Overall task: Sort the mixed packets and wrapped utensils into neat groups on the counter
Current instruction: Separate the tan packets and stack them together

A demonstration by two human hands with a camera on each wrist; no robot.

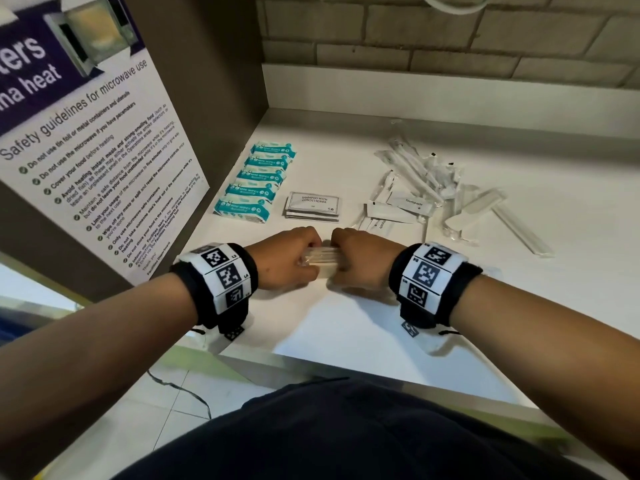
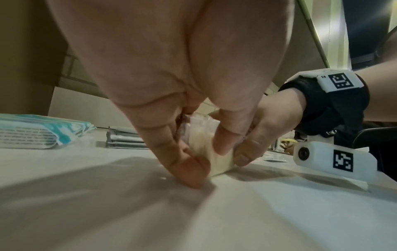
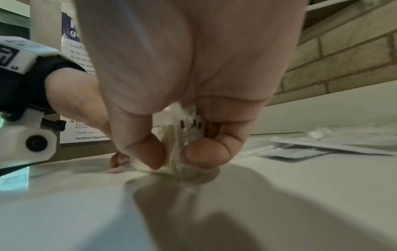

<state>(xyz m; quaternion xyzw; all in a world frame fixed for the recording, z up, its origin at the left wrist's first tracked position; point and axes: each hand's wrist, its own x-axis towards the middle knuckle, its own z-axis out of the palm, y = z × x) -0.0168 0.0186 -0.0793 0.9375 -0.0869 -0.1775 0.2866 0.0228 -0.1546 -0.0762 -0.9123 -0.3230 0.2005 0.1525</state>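
Note:
Both hands grip one bundle of clear-wrapped pale utensils [image 1: 323, 261] standing on edge on the white counter [image 1: 346, 327]. My left hand [image 1: 294, 259] pinches its left end, thumb and fingers curled round the wrapped bundle [image 2: 214, 158]. My right hand [image 1: 360, 261] pinches the right end of the wrapped bundle [image 3: 174, 147], fingertips touching the counter. Behind them lie a row of teal wipe packets [image 1: 256, 183], a stack of shampoo sachets [image 1: 313, 206], toothpaste sachets [image 1: 408, 202], and a loose heap of clear-wrapped utensils [image 1: 436, 178].
A grey side panel with a microwave safety poster [image 1: 97, 143] walls the counter's left. A brick wall [image 1: 450, 39] runs along the back. The counter's front edge [image 1: 381, 375] is near my body. A long wrapped comb [image 1: 519, 233] lies at the right.

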